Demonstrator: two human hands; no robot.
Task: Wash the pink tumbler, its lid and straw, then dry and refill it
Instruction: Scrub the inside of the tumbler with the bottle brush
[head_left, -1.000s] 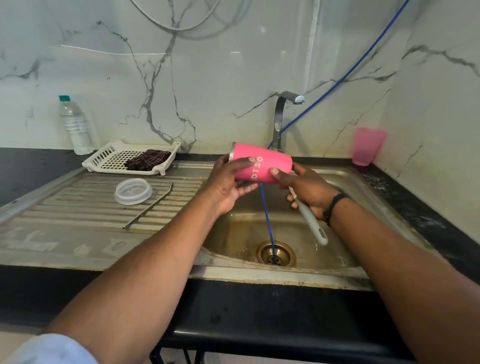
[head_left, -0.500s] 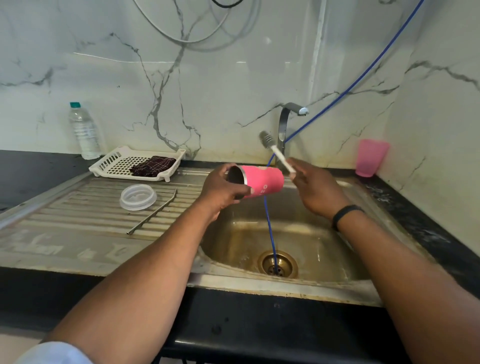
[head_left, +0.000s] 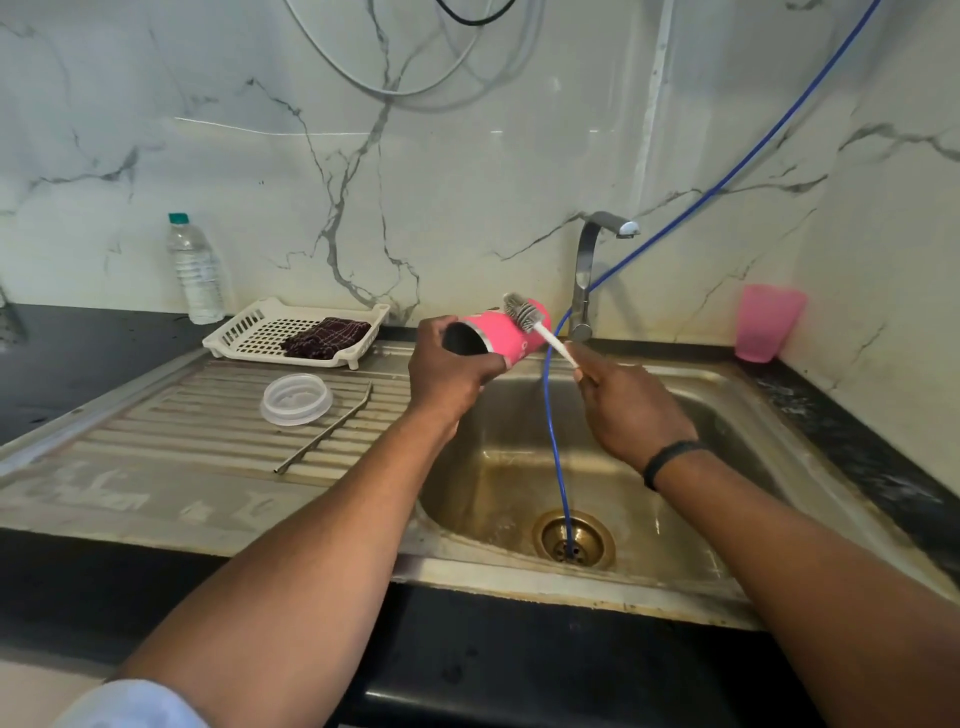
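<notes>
My left hand (head_left: 447, 371) grips the pink tumbler (head_left: 501, 335) on its side over the sink, its open mouth turned toward me. My right hand (head_left: 626, 410) holds a white bottle brush (head_left: 535, 325) by the handle, and the bristle head lies against the tumbler's pink outer wall. The clear lid (head_left: 296, 399) and the metal straw (head_left: 324, 436) lie on the ribbed draining board to the left.
A steel sink (head_left: 691, 519) with a brass drain lies below the hands; a blue hose (head_left: 556, 447) runs down into it past the tap (head_left: 589, 270). A white rack (head_left: 249, 332) holds a dark cloth. A water bottle (head_left: 195, 270) stands left, a pink cup (head_left: 766, 322) right.
My right hand swung the brush up from beneath the tumbler and laid its bristles on the tumbler's side. My left hand turned the tumbler's mouth toward me.
</notes>
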